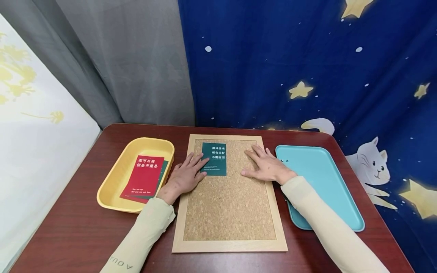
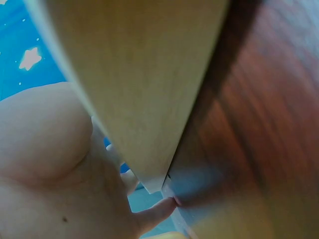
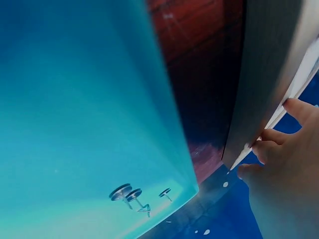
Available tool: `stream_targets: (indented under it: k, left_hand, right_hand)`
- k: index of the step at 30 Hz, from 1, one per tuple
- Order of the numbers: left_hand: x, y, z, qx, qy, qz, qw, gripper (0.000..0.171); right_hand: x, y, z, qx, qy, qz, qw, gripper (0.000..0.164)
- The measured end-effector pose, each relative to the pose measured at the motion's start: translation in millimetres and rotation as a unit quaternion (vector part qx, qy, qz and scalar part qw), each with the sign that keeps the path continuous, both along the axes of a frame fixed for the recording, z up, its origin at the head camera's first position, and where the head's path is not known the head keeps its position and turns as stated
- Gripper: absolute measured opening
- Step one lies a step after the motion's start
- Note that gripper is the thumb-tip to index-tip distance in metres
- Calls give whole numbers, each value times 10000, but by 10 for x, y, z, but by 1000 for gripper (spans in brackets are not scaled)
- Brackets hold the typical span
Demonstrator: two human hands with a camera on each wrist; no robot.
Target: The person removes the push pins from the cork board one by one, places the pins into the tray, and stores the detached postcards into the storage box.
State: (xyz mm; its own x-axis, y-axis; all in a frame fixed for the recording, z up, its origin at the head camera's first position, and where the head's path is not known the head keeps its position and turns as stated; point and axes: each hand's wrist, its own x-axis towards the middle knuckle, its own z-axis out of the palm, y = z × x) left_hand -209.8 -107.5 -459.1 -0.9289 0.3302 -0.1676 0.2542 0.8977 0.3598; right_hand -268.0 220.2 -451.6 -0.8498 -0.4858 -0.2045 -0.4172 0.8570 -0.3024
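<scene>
A cork board (image 1: 228, 208) with a pale wood frame lies flat on the table. Near its top left lies a dark green card (image 1: 218, 165) with white printed characters. My left hand (image 1: 184, 177) rests over the board's left edge, fingers spread, with fingertips at the card's left side. On the opposite edge, my right hand (image 1: 266, 167) lies with fingers spread over the frame and cork, holding nothing. In the left wrist view, the wooden frame (image 2: 144, 89) runs beside the hand. The right wrist view has fingers of the right hand (image 3: 286, 159) touching the frame's edge.
To the left stands a yellow tray (image 1: 112, 185) holding a red card (image 1: 146, 172) over green and red ones. A blue tray (image 1: 327, 182) is at the right, with several pushpins (image 3: 120, 191) near its far corner. Curtains (image 1: 246, 76) hang behind the table (image 1: 75, 231).
</scene>
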Motion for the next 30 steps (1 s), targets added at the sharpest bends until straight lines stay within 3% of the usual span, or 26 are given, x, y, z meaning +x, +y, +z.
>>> stream_targets:
  k: [10, 20, 30]
  left_hand:
    - [-13, -4, -32, 13, 20, 29, 10000, 60]
    - [6, 9, -31, -12, 47, 49, 10000, 59]
    - [-32, 35, 69, -55, 50, 99, 9999, 59]
  right_hand:
    - [20, -62, -55, 276, 126, 90, 9995, 107]
    - [62, -63, -130, 291, 217, 347, 9987, 99]
    - [71, -72, -126, 467, 200, 326, 9982, 96]
